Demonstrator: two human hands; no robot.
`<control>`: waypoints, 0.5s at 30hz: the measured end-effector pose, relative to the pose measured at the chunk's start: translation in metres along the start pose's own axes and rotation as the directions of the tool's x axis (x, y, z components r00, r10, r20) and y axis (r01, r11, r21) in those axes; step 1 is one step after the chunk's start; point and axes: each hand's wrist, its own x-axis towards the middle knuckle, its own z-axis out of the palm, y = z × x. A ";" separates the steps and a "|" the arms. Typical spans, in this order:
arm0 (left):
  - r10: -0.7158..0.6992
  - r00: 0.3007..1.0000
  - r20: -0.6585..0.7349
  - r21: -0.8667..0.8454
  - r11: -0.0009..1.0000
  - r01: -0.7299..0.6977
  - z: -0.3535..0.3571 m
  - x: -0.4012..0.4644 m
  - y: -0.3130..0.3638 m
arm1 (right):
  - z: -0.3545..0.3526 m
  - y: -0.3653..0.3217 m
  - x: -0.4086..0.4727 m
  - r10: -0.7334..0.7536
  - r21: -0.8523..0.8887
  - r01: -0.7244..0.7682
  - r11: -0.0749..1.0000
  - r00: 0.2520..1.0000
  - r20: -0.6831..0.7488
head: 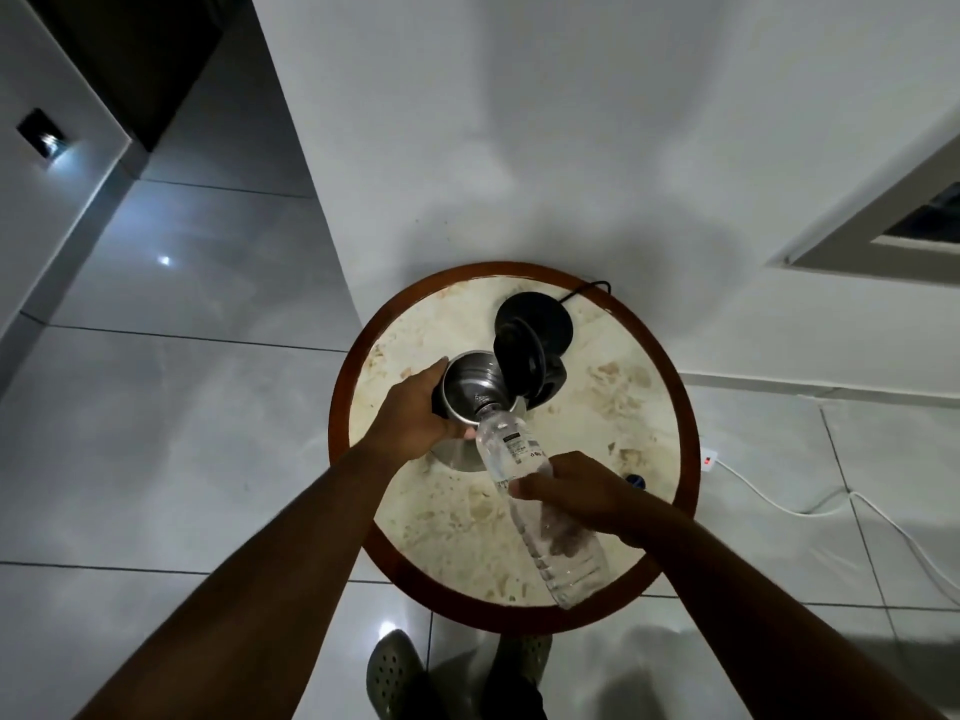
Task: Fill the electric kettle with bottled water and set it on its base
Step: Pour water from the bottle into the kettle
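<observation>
A steel electric kettle (470,381) stands on a round table (597,407) with its black lid (519,361) swung open. My left hand (415,413) grips the kettle's side near the rim. My right hand (571,488) holds a clear plastic water bottle (511,446) tilted down, its neck resting inside the kettle's mouth. The black kettle base (550,319) lies behind the kettle, near the wall, with its cord running off the table's far edge.
A small dark bottle cap (635,480) lies on the table right of my right hand. A white power strip (709,459) and white cable lie on the tiled floor to the right. My feet in clogs (395,672) stand below the table edge.
</observation>
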 end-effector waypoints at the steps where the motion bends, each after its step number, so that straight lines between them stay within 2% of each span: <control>1: 0.000 1.000 -0.003 -0.018 1.000 0.000 0.000 0.000 -0.001 | -0.003 -0.005 -0.002 0.032 0.010 -0.032 0.999 0.999 0.011; 9: 0.002 1.000 -0.027 -0.089 0.996 -0.004 0.001 -0.002 -0.001 | -0.029 -0.051 -0.013 0.163 0.255 -0.231 0.939 0.951 0.261; 13: 0.003 1.000 -0.016 -0.085 0.996 -0.004 0.000 -0.003 0.000 | -0.038 -0.060 -0.009 0.150 0.241 -0.234 0.942 0.935 0.321; 15: 0.007 1.000 -0.011 -0.060 0.998 -0.007 0.000 -0.002 0.002 | -0.039 -0.061 -0.008 0.090 0.252 -0.184 0.950 0.934 0.345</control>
